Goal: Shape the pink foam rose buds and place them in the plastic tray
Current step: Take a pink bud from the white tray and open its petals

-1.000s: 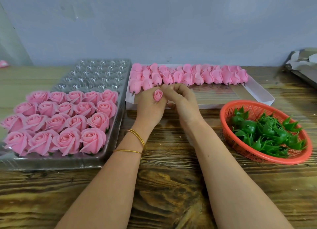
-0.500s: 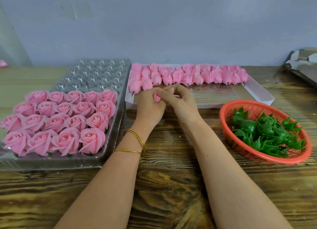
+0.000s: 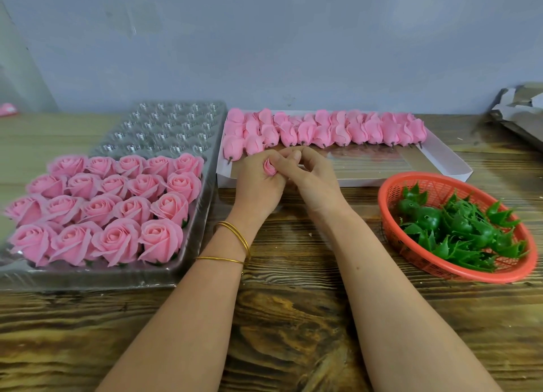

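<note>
From the head view, the left hand [image 3: 258, 183] is cupping a pink foam rose bud [image 3: 269, 167], presumably steadying it, while the right hand [image 3: 311, 177] is pinching its petals with curled fingertips [image 3: 293, 155]. The plastic tray [image 3: 164, 127] of finished roses [image 3: 117, 203] is sitting just left, within easy reach. The wooden worktop [image 3: 293, 318] is backing onto a plain grey wall [image 3: 293, 39].
</note>
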`<state>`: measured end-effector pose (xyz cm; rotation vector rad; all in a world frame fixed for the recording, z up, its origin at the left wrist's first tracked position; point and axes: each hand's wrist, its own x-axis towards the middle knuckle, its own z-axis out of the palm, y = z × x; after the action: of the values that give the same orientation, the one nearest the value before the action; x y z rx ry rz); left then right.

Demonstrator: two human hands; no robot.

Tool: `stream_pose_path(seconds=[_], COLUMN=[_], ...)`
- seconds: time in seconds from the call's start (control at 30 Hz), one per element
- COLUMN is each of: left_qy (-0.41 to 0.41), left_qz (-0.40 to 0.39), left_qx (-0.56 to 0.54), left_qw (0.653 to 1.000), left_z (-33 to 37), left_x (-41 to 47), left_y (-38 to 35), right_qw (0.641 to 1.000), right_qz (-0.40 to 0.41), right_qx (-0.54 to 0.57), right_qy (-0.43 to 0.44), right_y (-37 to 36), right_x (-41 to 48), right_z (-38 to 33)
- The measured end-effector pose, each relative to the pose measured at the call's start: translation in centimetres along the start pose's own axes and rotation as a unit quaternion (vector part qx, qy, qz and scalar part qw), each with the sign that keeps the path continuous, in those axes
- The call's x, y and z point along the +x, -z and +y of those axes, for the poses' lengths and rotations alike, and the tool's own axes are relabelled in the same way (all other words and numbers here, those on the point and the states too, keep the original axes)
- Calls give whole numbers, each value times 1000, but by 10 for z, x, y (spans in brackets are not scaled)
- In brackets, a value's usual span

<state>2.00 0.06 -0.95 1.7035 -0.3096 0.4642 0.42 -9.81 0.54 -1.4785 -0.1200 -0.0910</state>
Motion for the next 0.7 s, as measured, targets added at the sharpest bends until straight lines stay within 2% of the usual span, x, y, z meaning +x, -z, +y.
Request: stream_pose_path(seconds=[0.37, 0.6, 0.7], left_qy=[16, 49, 65], left_qz=[-9, 18, 49], left_qx=[7, -19, -30], left_qw=[1000, 998, 996], left_z=[-5, 0, 0], left_x=[1, 1, 3], left_y=[1, 2, 3], right_qw=[1000, 993, 996], right_qz=[5, 18, 41], right_qx=[12, 108, 68], right_qy=[2, -38, -38], right_y=[1, 2, 3], right_x=[3, 11, 11], right_z=[3, 6, 6])
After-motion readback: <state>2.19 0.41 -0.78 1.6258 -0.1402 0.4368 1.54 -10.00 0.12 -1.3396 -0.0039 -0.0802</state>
